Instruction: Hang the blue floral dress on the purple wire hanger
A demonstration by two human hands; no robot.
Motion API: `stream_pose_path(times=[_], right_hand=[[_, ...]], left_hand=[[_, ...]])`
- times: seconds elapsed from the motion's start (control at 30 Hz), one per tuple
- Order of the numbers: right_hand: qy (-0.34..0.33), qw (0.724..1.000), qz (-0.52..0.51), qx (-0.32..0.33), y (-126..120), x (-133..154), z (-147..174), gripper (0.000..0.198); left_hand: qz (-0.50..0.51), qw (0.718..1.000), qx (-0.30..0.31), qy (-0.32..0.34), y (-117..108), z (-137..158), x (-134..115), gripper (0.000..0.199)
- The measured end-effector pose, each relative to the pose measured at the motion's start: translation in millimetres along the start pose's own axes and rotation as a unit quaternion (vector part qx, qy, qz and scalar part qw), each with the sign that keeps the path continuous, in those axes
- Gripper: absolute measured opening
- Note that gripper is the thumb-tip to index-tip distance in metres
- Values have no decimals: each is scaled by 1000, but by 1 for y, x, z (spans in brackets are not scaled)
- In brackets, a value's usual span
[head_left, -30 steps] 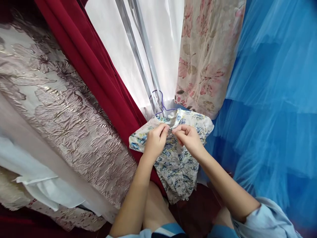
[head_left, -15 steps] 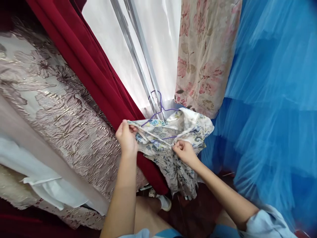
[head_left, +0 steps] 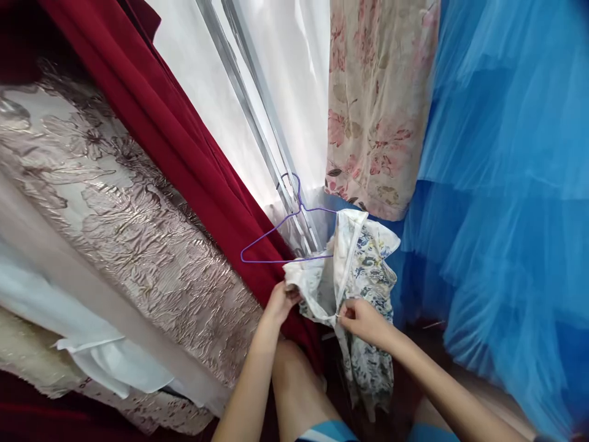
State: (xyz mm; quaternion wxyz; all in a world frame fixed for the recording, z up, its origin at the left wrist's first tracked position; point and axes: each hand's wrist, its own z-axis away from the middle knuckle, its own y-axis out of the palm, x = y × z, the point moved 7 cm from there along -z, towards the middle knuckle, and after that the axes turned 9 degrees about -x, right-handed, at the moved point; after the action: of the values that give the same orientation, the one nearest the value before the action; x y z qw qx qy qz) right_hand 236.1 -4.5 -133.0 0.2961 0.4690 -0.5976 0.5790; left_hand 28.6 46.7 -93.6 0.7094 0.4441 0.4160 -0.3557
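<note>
A white garment with a blue and yellow floral print (head_left: 370, 270) hangs by one shoulder from a purple wire hanger (head_left: 267, 236). The hanger's left arm is bare, and its hook is at a metal pole. My left hand (head_left: 280, 302) is closed on the garment's loose left shoulder, below the hanger; part of the fingers is hidden by cloth. My right hand (head_left: 361, 319) pinches the edge of the neckline opening at its lower end. The lower part of the garment dangles beneath my right hand.
Metal poles (head_left: 248, 98) rise in front of white cloth (head_left: 294, 80). A dark red curtain (head_left: 184, 178) and shiny embossed floral fabric (head_left: 151, 245) hang at left. Pink-flowered fabric (head_left: 377, 123) and a blue tulle skirt (head_left: 497, 184) hang at right.
The garment's left shoulder has come off the hanger, leaving that arm bare. My left hand has moved down and right with it; my right hand has moved down and slightly right, still pinching the neckline.
</note>
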Motion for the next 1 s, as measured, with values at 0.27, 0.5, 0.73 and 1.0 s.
stream_pose_path(times=[0.27, 0.5, 0.73, 1.0], right_hand=[[-92, 985, -144, -11, -19, 27, 1, 62], [-68, 942, -265, -192, -63, 20, -28, 104], [11, 961, -162, -222, -76, -26, -15, 56], [2, 966, -257, -19, -80, 35, 2, 27]], left_hand=[[-227, 906, 307, 186, 106, 88, 0, 32], [-349, 799, 324, 367, 148, 131, -8, 32], [-365, 799, 289, 381, 143, 119, 15, 34], [-261, 875, 308, 266, 113, 98, 27, 45]])
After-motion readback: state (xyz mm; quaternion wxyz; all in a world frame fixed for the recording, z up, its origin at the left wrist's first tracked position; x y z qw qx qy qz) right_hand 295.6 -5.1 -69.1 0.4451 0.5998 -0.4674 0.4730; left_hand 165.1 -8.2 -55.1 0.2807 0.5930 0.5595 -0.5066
